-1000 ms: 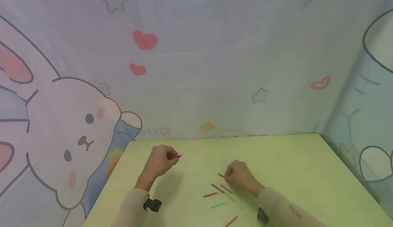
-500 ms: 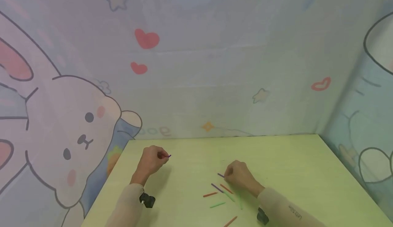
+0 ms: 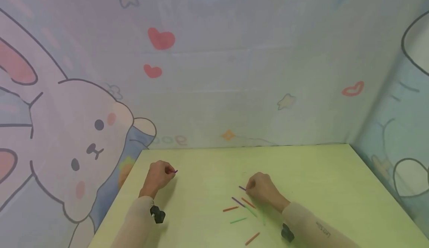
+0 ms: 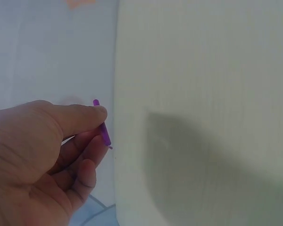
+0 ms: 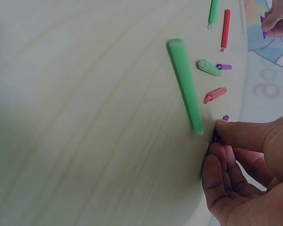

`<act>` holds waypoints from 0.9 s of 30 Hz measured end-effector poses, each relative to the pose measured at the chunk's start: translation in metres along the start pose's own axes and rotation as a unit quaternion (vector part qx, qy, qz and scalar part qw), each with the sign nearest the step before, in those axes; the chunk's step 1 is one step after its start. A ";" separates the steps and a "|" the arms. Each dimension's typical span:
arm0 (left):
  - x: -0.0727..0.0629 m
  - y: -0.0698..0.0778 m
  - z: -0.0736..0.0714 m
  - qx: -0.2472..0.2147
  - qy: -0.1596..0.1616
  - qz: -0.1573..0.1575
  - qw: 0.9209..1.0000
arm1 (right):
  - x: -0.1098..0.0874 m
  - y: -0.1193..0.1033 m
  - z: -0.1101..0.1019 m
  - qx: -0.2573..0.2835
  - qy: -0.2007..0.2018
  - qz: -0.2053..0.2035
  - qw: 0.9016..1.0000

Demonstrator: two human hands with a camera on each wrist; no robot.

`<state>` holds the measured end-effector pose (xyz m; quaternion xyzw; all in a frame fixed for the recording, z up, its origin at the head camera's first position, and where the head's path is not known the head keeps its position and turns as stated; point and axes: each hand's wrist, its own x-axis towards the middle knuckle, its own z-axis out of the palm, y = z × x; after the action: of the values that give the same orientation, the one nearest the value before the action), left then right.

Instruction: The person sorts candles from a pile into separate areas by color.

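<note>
My left hand (image 3: 160,175), raised over the table's far left, pinches a small purple candle (image 4: 105,134) between thumb and fingertips. A tiny wick-like nub shows at the candle's lower end in the left wrist view. Right of centre, my right hand (image 3: 263,188) is down at the tabletop. Its thumb and fingers pinch another purple candle (image 3: 242,188), mostly covered by the fingertips in the right wrist view. Close by lie a third purple candle (image 3: 238,202), red candles (image 3: 248,203) and green ones (image 3: 238,220). A green candle (image 5: 185,87) is nearest the right wrist camera.
The pale yellow table (image 3: 204,188) meets a hanging cloth backdrop (image 3: 214,102) with printed hearts and a rabbit along its back edge. One red candle (image 3: 252,238) lies apart, nearer the front. Each wrist carries a black camera (image 3: 156,215).
My left hand has moved left, carrying its purple candle farther from the pile. The right hand stays on its candle, and the loose candles lie as before.
</note>
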<state>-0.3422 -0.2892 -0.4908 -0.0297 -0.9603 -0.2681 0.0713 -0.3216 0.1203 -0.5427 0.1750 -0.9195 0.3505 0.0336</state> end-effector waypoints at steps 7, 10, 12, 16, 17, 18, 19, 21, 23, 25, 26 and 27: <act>0.002 -0.007 0.003 0.004 0.002 -0.004 1.000 | 0.003 0.002 0.000 0.003 0.000 0.012 1.000; 0.003 -0.010 0.006 0.011 0.000 -0.005 1.000 | 0.002 0.002 0.000 0.007 -0.001 0.016 1.000; 0.003 -0.013 0.008 0.015 -0.002 -0.005 1.000 | 0.001 0.001 0.000 0.008 -0.003 0.016 1.000; 0.002 -0.019 0.013 0.025 -0.001 0.000 1.000 | -0.001 -0.002 -0.001 0.016 -0.008 0.012 1.000; 0.002 -0.020 0.014 0.027 0.000 0.001 1.000 | -0.002 -0.003 -0.001 0.016 -0.009 0.011 1.000; 0.001 -0.021 0.015 0.028 0.002 0.003 1.000 | -0.002 -0.003 -0.001 0.017 -0.010 0.012 1.000; 0.001 -0.022 0.015 0.028 0.002 0.003 1.000 | -0.002 -0.003 -0.001 0.018 -0.010 0.012 1.000; 0.000 -0.023 0.016 0.027 0.002 0.001 1.000 | -0.002 -0.003 -0.001 0.019 -0.013 0.011 1.000; 0.000 -0.023 0.017 0.024 0.000 -0.001 1.000 | -0.002 -0.003 -0.001 0.017 -0.014 0.013 1.000; 0.000 -0.024 0.017 0.022 -0.002 -0.005 1.000 | -0.002 -0.003 -0.001 0.015 -0.012 0.011 1.000; 0.000 -0.025 0.018 0.022 -0.003 -0.007 1.000 | -0.002 -0.003 -0.001 0.015 -0.013 0.012 1.000; 0.000 -0.025 0.018 0.022 -0.004 -0.010 1.000 | -0.002 -0.004 -0.002 0.016 -0.013 0.014 1.000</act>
<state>-0.3466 -0.3013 -0.5191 -0.0199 -0.9664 -0.2475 0.0659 -0.3186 0.1193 -0.5396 0.1674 -0.9165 0.3630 0.0137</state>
